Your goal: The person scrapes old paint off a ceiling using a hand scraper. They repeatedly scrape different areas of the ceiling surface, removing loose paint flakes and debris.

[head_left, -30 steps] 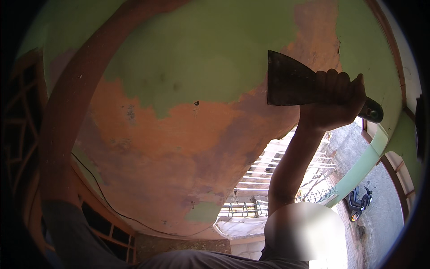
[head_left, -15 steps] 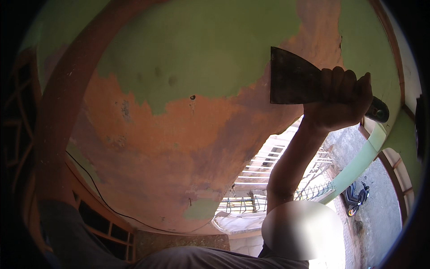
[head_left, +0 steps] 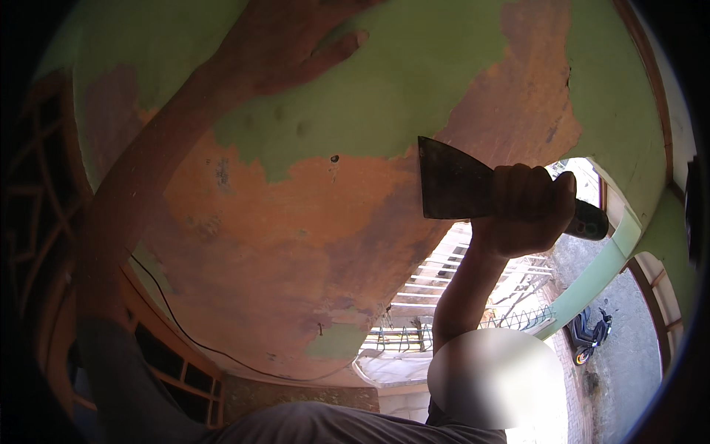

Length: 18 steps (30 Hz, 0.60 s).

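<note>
My right hand (head_left: pixel 521 211) is wrapped round the dark handle of a wide-bladed paint scraper (head_left: pixel 452 181), at the right of the view. The scraper's blade points left, in front of the edge between the green paint and an orange-brown patch on the wall (head_left: pixel 296 214). Whether the blade touches the wall, I cannot tell. My left hand (head_left: pixel 296 48) reaches up in front of the green paint at the top. Its thumb stands apart from the rest, and the upper edge of the view cuts off its fingers.
A thin black cable (head_left: pixel 177 320) runs along the wall's lower left, beside a wooden window frame (head_left: pixel 174 381). A white railing (head_left: pixel 425 300) lies beyond the wall's edge. Farther down at the right, a motor scooter (head_left: pixel 588 337) stands by a grey road (head_left: pixel 629 325).
My right hand has brought the scraper down and to the left. My left arm has shifted to the right, and its hand has come into view at the top.
</note>
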Each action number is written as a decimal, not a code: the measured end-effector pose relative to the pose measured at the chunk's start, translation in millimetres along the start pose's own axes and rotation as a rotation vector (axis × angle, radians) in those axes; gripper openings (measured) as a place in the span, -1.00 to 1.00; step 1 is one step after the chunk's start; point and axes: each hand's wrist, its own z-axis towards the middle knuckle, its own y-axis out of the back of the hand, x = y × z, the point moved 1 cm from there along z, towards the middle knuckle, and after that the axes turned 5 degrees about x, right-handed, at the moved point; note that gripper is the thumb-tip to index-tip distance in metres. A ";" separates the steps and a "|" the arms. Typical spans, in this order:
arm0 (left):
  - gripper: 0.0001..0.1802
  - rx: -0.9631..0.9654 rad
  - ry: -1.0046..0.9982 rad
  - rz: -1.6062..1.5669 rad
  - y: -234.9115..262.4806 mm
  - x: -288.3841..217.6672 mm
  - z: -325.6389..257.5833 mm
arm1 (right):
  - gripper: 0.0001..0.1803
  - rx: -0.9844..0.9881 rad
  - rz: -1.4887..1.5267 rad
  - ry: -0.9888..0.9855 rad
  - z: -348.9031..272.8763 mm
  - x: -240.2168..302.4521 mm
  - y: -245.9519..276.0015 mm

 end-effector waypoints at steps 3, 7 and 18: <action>-0.36 0.184 -0.002 -0.175 19.1 -37.6 -74.5 | -0.51 -0.361 -0.013 0.221 -6.3 5.5 -19.4; -0.37 0.239 0.051 -0.798 50.6 -105.5 -175.1 | -0.45 -0.044 -0.185 0.027 -17.5 -5.8 -8.0; -0.36 0.668 1.000 -2.258 119.7 -270.9 -396.2 | -0.45 0.331 -0.713 0.185 -53.8 -14.5 -49.9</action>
